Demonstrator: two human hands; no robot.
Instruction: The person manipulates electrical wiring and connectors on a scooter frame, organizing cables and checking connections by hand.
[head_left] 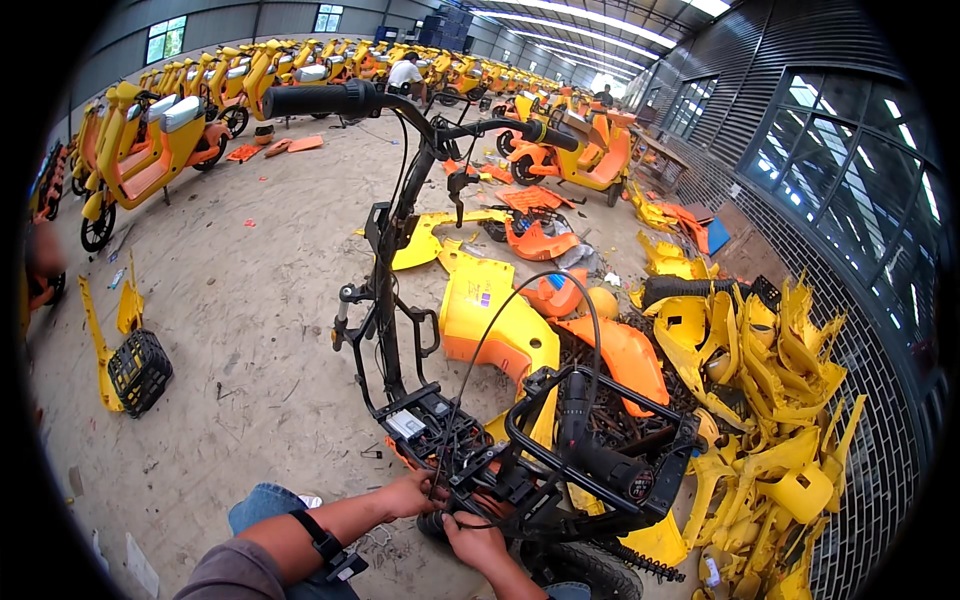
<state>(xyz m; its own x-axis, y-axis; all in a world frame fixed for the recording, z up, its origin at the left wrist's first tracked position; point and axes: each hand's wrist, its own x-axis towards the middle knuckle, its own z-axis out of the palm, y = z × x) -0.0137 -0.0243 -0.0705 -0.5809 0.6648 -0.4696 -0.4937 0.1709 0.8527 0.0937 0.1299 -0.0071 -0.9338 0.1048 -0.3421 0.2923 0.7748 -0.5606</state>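
Note:
A stripped scooter frame (385,340) of black metal stands in front of me, its bodywork off and its wiring bare. A long black cable (597,340) arcs high over it, and both its ends come down to my hands. My left hand (410,495) is closed on one end beside the exposed wiring (450,440). Just to the right and nearer, my right hand (474,540) pinches the cable low by the rear of the frame. The fingertips are partly hidden against the dark parts. Below them shows the rear tyre (585,570).
Yellow and orange panels (490,300) lie just past the frame. A pile of yellow plastic parts (770,370) fills the right side along the brick wall (870,400). A black basket (140,370) lies at left. Rows of yellow scooters (150,150) and a person (405,75) are farther off.

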